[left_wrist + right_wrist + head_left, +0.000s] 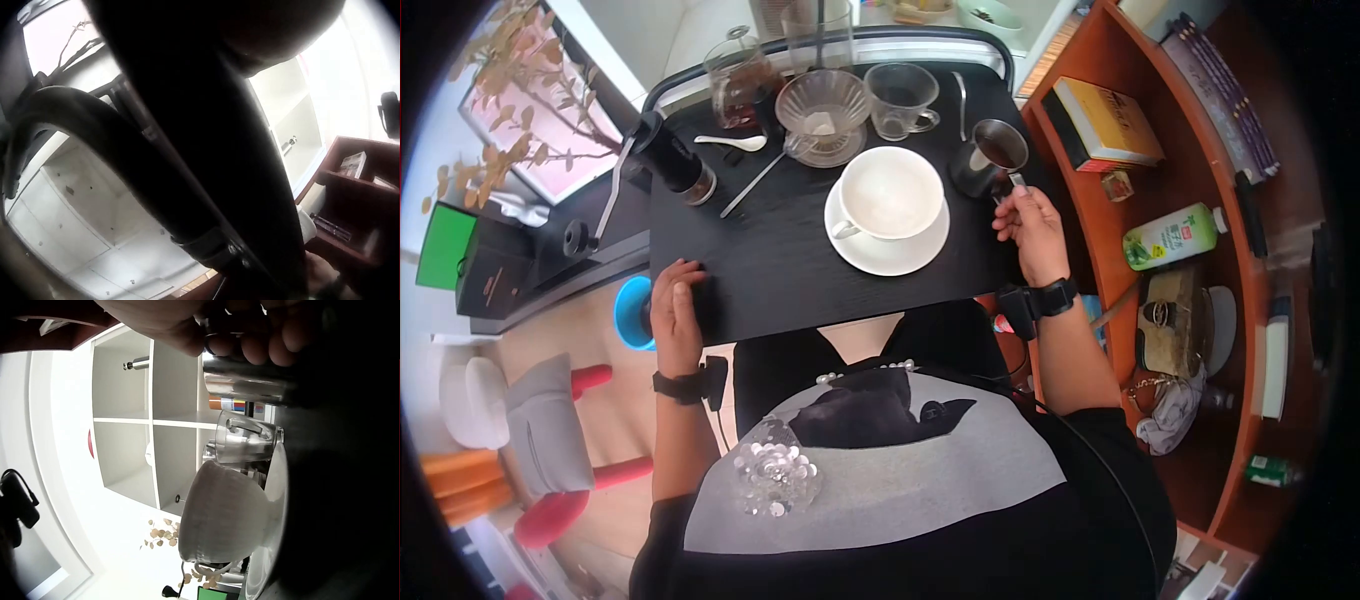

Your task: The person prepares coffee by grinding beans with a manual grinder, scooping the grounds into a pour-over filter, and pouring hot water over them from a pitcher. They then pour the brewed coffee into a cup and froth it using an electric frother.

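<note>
My right hand (1032,225) grips the handle of a stainless steel milk pitcher (973,170) at the table's right side. Dark liquid shows inside the pitcher. In the right wrist view, curled fingers (255,349) overlap the shiny pitcher (247,380). Left of it, a white cup (892,195) stands upright on a white saucer (900,262). In the right wrist view the cup (222,512) appears sideways. My left hand (676,308) rests at the table's left edge, fingers relaxed and holding nothing. The left wrist view is mostly dark, filled by the table's underside.
Along the back of the black table (775,275) stand a glass dripper (822,105), a glass cup (900,98) and a glass pot (738,85). A black hand grinder (670,160), a white spoon (735,142) and a metal stirrer (752,186) lie left. A wooden shelf (1090,215) borders the right.
</note>
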`<state>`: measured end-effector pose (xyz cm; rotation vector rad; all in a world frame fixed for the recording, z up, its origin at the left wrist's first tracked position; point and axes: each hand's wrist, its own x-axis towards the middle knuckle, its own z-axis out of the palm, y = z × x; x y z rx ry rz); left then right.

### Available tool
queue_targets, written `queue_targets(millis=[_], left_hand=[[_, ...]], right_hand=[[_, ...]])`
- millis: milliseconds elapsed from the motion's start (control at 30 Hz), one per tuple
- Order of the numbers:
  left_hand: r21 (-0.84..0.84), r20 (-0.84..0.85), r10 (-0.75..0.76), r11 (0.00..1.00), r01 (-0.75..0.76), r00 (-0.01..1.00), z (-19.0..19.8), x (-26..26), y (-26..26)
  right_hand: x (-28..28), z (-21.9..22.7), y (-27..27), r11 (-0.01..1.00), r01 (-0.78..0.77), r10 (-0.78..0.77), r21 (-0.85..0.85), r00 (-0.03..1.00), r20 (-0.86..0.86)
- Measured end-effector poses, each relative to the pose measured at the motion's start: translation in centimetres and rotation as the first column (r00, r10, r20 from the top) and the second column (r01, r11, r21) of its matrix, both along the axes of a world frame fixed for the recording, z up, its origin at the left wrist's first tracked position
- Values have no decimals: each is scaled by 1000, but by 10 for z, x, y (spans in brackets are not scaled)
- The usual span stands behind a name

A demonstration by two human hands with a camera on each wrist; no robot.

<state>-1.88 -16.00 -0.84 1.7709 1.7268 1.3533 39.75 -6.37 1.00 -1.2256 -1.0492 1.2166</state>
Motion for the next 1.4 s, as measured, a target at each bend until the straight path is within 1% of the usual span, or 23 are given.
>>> queue_targets(millis=[67,133,233,400,600,700,933,1200,1333,1400], left_hand=[[-7,-43,-15,1000,15,999,-1,-3,-1],[-4,-32,-21,1000,21,999,0,0,-2],[12,-3,6,1000,-6,1000,0,2,-1],[9,-52,4,1000,-3,999,0,1,0],[13,-103,13,1000,-12,995,1,1,0],[21,-125,25,1000,-22,992,1,1,0],[4,-159,24,1000,-24,987,2,0,0],[7,-175,31,1000,-31,984,2,0,0],[9,-178,38,999,-37,983,4,1,0],[-4,-142,20,1000,-21,990,6,1,0]], right_hand=[[0,-2,0,1000,-25,25,1,999,-27],[-1,-3,-1,1000,-10,10,9,1000,-30],[-4,-3,-5,1000,-12,12,25,1000,3],[-2,-7,-8,998,-11,9,69,1000,28],[6,7,-12,995,16,-23,99,997,69],[10,16,-16,991,2,-21,135,990,142],[8,29,-22,988,-2,-20,157,990,138],[4,44,-26,980,-55,26,191,988,153],[5,50,-27,980,-70,43,188,988,146],[4,53,-28,984,-49,29,170,992,120]])
